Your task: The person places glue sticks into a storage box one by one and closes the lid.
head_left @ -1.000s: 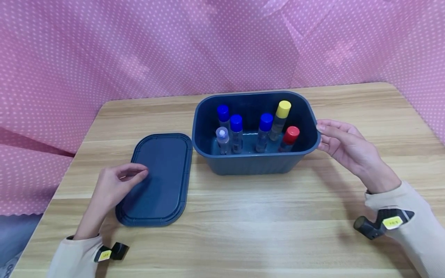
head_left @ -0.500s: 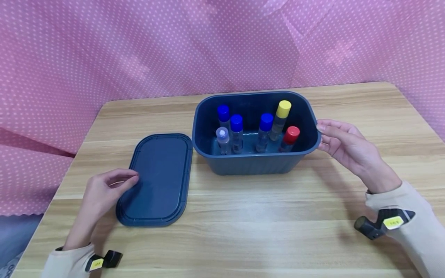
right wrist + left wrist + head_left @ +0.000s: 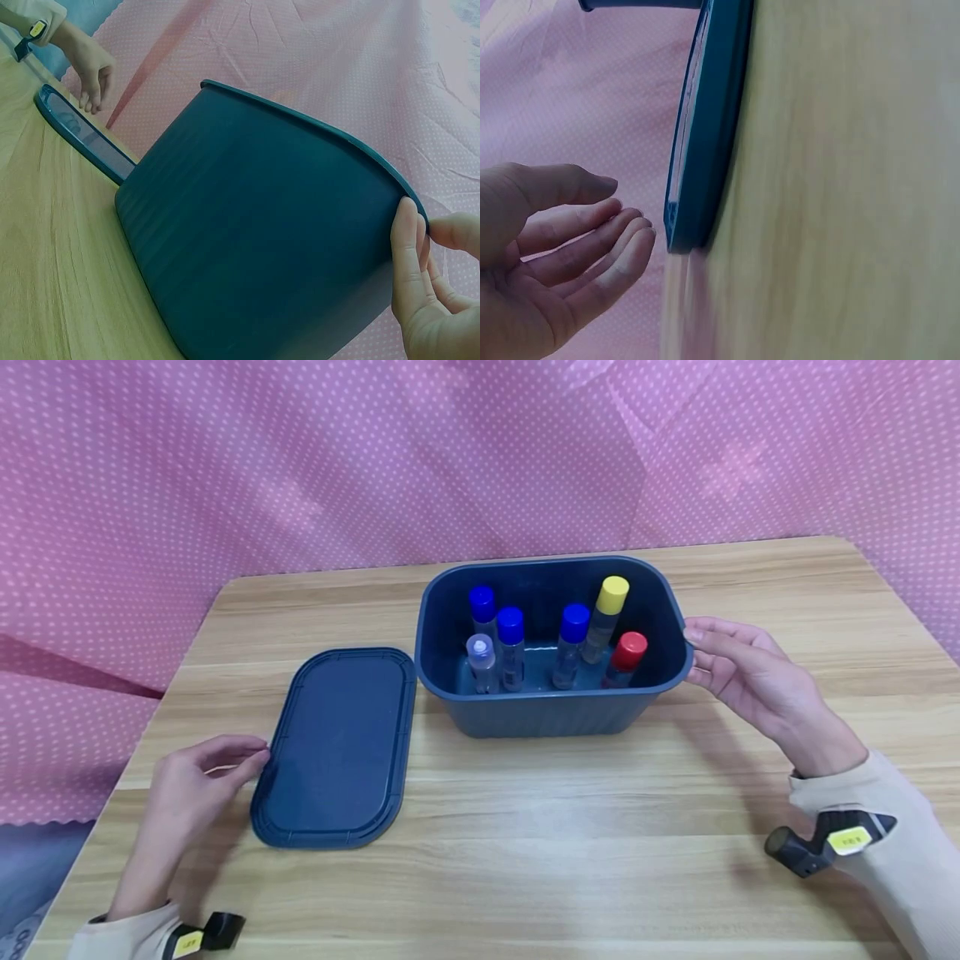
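A dark blue plastic bin (image 3: pixel 543 714) stands upright on the table, with several small clear bottles in it. Three bottles have blue caps (image 3: pixel 510 625), one a yellow cap (image 3: pixel 612 596), one a red cap (image 3: pixel 628 651); another bottle (image 3: pixel 482 664) shows a pale top without a coloured cap. My right hand (image 3: pixel 757 681) pinches the bin's right rim, thumb at the rim and fingers against the outer wall in the right wrist view. The matching lid (image 3: pixel 337 747) lies flat left of the bin. My left hand (image 3: pixel 198 785), empty and loosely bent, hovers by the lid's left edge, fingers apart from it in the left wrist view.
The wooden table (image 3: pixel 540 860) runs back to a pink dotted cloth (image 3: pixel 450 460), which also hangs along the left side. The lid's upper right corner sits right by the bin's left end. Black cameras (image 3: pixel 798 852) are strapped to both wrists.
My left hand has drawn back left and toward me, from above the lid to its left edge. The right hand, bin, lid and bottles have stayed in place.
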`<state>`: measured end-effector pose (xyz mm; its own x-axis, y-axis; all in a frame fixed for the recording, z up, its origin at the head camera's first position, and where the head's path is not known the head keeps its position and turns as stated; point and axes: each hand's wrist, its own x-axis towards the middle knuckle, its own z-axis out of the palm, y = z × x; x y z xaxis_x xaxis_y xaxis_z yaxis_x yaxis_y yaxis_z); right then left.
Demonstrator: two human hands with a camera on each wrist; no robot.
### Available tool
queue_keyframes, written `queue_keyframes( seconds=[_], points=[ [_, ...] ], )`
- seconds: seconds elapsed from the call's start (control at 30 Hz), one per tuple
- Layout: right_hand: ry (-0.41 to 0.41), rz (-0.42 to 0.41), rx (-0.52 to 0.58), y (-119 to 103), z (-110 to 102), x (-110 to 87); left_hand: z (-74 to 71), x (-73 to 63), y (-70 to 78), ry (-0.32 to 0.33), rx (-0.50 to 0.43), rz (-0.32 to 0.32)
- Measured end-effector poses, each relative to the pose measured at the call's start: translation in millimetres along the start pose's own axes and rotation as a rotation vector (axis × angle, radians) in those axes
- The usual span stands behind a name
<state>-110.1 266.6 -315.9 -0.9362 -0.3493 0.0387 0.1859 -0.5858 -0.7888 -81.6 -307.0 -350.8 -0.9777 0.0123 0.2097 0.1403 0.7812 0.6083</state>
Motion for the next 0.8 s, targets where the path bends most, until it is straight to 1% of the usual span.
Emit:
queue_keyframes(
  seconds=[0.17,0.27,0.33,0.5,0.67,0.8],
  points=[
    [-0.001,0.000,-0.005,-0.1,-0.1,-0.1,-4.5,-2.7,-4.1,-0.029,0.082,-0.044],
    [-0.003,-0.002,-0.005,-0.1,-0.2,0.1,-5.0,-4.4,-6.0,-0.055,0.105,-0.074],
    [-0.007,-0.001,-0.002,-0.1,-0.4,0.2,-4.9,-5.2,-7.0,-0.073,0.126,-0.082],
    [-0.014,-0.004,0.005,0.0,-0.9,0.5,-4.4,-6.5,-8.9,-0.132,0.147,-0.098],
    [-0.005,0.001,0.001,-0.3,-0.9,0.3,-3.9,-6.5,-8.4,-0.168,0.152,-0.128],
    [0.004,0.006,-0.007,-0.9,-0.5,0.1,-5.1,-6.4,-7.7,-0.219,0.179,-0.168]
  ],
)
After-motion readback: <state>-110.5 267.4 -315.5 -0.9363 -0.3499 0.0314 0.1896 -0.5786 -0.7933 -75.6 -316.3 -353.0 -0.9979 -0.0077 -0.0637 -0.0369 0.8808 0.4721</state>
